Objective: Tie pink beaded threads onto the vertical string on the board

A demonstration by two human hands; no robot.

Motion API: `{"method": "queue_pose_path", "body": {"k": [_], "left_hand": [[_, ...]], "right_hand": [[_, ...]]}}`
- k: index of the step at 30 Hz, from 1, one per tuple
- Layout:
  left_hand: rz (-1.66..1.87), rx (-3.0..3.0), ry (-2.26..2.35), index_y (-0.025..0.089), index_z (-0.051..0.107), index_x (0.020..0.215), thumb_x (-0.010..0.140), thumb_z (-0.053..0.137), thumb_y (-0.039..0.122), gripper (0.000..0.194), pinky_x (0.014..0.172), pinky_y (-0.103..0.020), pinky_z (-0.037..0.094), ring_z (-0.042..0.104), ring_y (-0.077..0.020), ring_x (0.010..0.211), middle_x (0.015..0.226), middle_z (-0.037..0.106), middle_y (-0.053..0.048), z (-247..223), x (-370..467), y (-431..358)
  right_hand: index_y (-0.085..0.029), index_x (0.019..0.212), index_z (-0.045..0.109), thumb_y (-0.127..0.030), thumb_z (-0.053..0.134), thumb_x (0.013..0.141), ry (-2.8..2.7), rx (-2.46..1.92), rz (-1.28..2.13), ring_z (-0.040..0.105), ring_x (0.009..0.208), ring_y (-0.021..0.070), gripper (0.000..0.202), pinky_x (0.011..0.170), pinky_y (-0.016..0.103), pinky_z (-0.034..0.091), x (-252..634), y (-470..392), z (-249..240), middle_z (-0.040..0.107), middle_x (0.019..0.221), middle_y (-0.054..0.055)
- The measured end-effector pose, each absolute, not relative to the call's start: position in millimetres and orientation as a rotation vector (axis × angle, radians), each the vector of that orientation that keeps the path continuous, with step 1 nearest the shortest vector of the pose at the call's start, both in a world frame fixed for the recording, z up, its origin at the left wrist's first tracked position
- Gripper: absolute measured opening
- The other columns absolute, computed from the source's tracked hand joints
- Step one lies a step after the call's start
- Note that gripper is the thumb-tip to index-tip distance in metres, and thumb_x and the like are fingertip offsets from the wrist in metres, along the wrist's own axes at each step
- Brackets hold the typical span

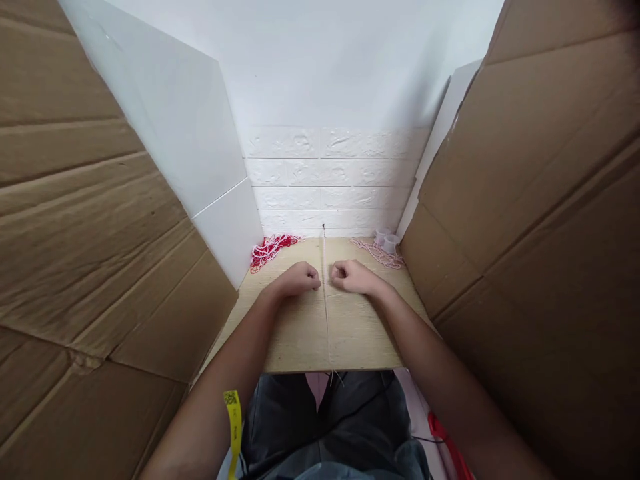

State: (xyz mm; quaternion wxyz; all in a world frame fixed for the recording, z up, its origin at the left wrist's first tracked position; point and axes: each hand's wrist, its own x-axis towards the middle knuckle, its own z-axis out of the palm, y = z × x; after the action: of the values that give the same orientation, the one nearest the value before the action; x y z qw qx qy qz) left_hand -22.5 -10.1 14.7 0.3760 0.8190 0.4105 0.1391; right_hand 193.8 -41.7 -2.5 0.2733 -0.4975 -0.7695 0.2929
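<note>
A thin pale cord [327,313] runs straight down the middle of the wooden board, from a small dark hook [323,227] at the far edge to loose ends over the near edge. My left hand [302,277] is curled closed just left of the cord. On its other side, my right hand [351,276] is closed too, fingers bent toward the thumb. Both sit level, a small gap from the cord. Whatever thin thing their fingers may pinch is too small to make out.
The wooden board [295,333] lies between cardboard walls [100,267] on both sides. Red and white cords [273,251] are heaped at back left. Pale pink cords [379,253] and small clear cups [390,243] are at back right. A white brick-patterned wall [320,173] stands behind.
</note>
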Motion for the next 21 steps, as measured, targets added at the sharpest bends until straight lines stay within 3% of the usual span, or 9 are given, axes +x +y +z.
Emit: {"method": "queue_pose_path", "body": {"k": [4,7,11,19,21], "left_hand": [[0.356,2.08,1.048,0.016,0.056,0.055,0.061,0.057,0.026,0.011,0.051,-0.025,0.027,0.038,-0.0109,0.054,0.053,0.045,0.004,13.7,-22.9,-9.2],[0.376,2.075,1.045,0.016,0.06,0.056,0.061,0.058,0.027,0.013,0.052,-0.025,0.028,0.041,-0.0115,0.056,0.054,0.049,0.003,10.7,-23.2,-7.3],[0.395,2.053,1.067,0.015,0.069,0.062,0.064,0.055,0.03,0.02,0.053,-0.026,0.03,0.045,-0.0131,0.057,0.057,0.056,0.001,10.1,-22.7,-6.3],[0.456,2.063,1.068,0.016,0.066,0.062,0.069,0.059,0.034,0.02,0.056,-0.026,0.033,0.046,-0.0138,0.058,0.059,0.058,0.0,11.9,-23.4,-6.1],[0.442,2.082,1.05,0.015,0.068,0.066,0.07,0.06,0.035,0.022,0.057,-0.027,0.034,0.048,-0.0143,0.059,0.062,0.06,0.0,10.1,-23.9,-4.9]], "right_hand": [[-0.017,0.072,0.056,-0.028,0.054,0.08,-1.874,-1.315,0.761,0.047,0.059,0.0111,0.014,0.054,0.022,0.033,192.2,-40.9,1.2,0.056,0.065,-0.002],[-0.019,0.076,0.055,-0.033,0.054,0.085,-1.817,-1.341,1.003,0.046,0.046,0.0104,0.018,0.046,0.022,0.032,189.4,-42.4,1.2,0.057,0.056,-0.002],[-0.019,0.082,0.055,-0.04,0.056,0.089,-1.783,-1.375,1.186,0.05,0.042,0.0105,0.022,0.041,0.022,0.033,187.7,-42.4,-4.3,0.063,0.06,0.002],[-0.017,0.076,0.056,-0.045,0.054,0.089,-1.858,-1.314,0.709,0.051,0.063,0.0123,0.03,0.057,0.024,0.038,191.6,-35.4,-5.9,0.062,0.07,0.001],[-0.018,0.074,0.055,-0.049,0.053,0.09,-1.805,-1.285,0.754,0.052,0.061,0.0122,0.035,0.056,0.023,0.038,191.0,-37.7,-1.6,0.061,0.069,0.001]]}}
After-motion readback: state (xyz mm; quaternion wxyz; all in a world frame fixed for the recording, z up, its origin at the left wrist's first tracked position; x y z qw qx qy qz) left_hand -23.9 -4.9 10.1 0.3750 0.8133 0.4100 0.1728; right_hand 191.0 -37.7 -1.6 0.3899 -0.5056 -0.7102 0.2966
